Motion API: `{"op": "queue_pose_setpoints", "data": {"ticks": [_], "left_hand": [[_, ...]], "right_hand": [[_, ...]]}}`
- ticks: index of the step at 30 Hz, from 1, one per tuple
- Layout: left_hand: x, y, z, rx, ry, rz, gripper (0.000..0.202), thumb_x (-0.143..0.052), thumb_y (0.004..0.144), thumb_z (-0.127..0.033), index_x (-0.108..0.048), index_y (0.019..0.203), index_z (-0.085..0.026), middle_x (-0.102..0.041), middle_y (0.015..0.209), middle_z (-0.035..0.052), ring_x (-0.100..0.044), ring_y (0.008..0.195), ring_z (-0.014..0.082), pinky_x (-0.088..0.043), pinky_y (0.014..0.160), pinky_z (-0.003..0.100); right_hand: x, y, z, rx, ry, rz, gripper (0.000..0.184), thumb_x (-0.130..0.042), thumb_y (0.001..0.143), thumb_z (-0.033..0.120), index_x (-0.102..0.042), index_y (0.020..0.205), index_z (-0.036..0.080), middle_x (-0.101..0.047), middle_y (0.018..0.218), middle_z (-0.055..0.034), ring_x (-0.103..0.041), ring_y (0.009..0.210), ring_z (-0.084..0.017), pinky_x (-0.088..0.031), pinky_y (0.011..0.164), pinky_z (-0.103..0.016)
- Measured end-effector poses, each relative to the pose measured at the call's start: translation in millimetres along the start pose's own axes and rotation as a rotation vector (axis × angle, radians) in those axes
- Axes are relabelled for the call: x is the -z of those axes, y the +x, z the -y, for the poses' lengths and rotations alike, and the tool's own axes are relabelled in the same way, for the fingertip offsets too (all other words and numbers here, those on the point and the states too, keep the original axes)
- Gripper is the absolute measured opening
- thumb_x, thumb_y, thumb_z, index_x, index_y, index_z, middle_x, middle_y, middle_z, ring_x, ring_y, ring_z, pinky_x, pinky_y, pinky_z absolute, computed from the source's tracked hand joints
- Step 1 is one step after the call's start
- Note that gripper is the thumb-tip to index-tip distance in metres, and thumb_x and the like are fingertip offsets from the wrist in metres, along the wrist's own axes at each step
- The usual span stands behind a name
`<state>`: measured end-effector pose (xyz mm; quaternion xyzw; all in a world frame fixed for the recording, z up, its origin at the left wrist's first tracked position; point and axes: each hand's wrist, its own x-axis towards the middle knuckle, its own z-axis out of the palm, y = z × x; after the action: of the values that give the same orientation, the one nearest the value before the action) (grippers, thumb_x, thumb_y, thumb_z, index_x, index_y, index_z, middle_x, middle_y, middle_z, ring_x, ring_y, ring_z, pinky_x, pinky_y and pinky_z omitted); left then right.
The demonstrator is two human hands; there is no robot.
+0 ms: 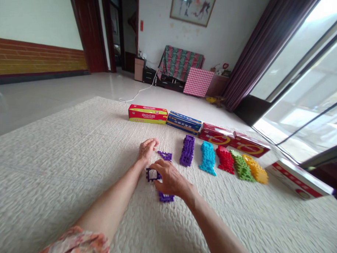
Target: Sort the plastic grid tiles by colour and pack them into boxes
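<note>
My left hand (148, 151) is closed near the mat, its fingers curled together; whatever it may hold is hidden. Beside its fingers lies a purple triangular building piece (165, 155). My right hand (171, 178) reaches over the purple pieces, its thumb and fingers around the right side of a purple square frame (153, 174). Another purple square piece (166, 197) lies under that hand, partly covered. Whether these pieces are joined is hidden by my right hand. To the right of it lies a stack of purple pieces (187, 151).
Turquoise (207, 158), red (225, 160), green (242, 166) and yellow pieces (255, 169) lie in rows to the right. Behind them stand a red-yellow box (147, 114), a blue box (184, 123) and two dark red boxes (217, 135). A white-red box (300, 179) stands far right. Everything rests on a cream quilted mat (75, 152).
</note>
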<state>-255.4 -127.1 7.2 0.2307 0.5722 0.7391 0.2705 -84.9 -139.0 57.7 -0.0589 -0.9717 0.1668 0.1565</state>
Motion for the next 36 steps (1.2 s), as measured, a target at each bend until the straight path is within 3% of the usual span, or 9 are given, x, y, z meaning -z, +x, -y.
{"op": "queue_pose_setpoints", "data": {"ticks": [6, 11, 15, 21, 27, 36], "left_hand": [[0.5, -1, 0, -0.026, 0.019, 0.009, 0.034, -0.058, 0.066, -0.039, -0.069, 0.087, -0.015, -0.072, 0.080, 0.0064, -0.065, 0.080, 0.0178, -0.047, 0.060, 0.023], [-0.5, -4, -3, -0.026, 0.030, 0.011, 0.032, -0.059, 0.065, -0.037, -0.070, 0.085, -0.016, -0.071, 0.076, 0.0053, -0.065, 0.077, 0.0171, -0.046, 0.058, 0.023], [-0.3, -5, -3, -0.040, 0.023, 0.019, 0.030, -0.060, 0.066, -0.036, -0.071, 0.085, -0.016, -0.071, 0.076, 0.0053, -0.065, 0.077, 0.0167, -0.046, 0.059, 0.023], [-0.4, -3, -1, -0.039, 0.037, 0.024, 0.031, -0.061, 0.065, -0.038, -0.070, 0.083, -0.015, -0.071, 0.076, 0.0063, -0.065, 0.078, 0.0180, -0.047, 0.058, 0.023], [-1.0, -4, -2, -0.042, 0.041, 0.030, 0.031, -0.061, 0.064, -0.038, -0.070, 0.083, -0.014, -0.071, 0.075, 0.0064, -0.065, 0.078, 0.0185, -0.047, 0.058, 0.024], [-1.5, -4, -1, -0.026, 0.052, 0.052, 0.031, -0.060, 0.065, -0.037, -0.071, 0.083, -0.015, -0.072, 0.077, 0.0061, -0.064, 0.076, 0.0176, -0.046, 0.060, 0.024]], "right_hand": [[11, -45, -25, -0.293, -0.071, -0.308, 0.055, -0.062, 0.076, 0.024, -0.045, 0.127, 0.019, -0.055, 0.106, -0.0108, -0.056, 0.097, -0.024, -0.049, 0.086, -0.040], [9, -72, -43, -0.462, -0.195, -0.312, 0.049, -0.063, 0.072, 0.028, -0.052, 0.119, 0.019, -0.058, 0.099, -0.0089, -0.059, 0.089, -0.024, -0.051, 0.078, -0.038], [8, -71, -44, -0.534, -0.215, -0.340, 0.044, -0.062, 0.075, 0.034, -0.053, 0.114, 0.017, -0.059, 0.097, -0.0099, -0.059, 0.087, -0.024, -0.050, 0.077, -0.038], [4, -63, -59, -0.621, -0.210, -0.521, 0.045, -0.059, 0.076, 0.040, -0.050, 0.111, 0.013, -0.058, 0.094, -0.0110, -0.058, 0.083, -0.024, -0.049, 0.073, -0.038], [-5, -55, -73, -0.690, -0.253, -0.687, 0.042, -0.063, 0.073, 0.039, -0.050, 0.107, 0.018, -0.057, 0.092, -0.0087, -0.057, 0.086, -0.025, -0.048, 0.074, -0.038], [-11, -48, -72, -0.751, -0.293, -0.734, 0.045, -0.066, 0.071, 0.041, -0.050, 0.106, 0.018, -0.059, 0.093, -0.0110, -0.059, 0.086, -0.027, -0.046, 0.071, -0.037]]}}
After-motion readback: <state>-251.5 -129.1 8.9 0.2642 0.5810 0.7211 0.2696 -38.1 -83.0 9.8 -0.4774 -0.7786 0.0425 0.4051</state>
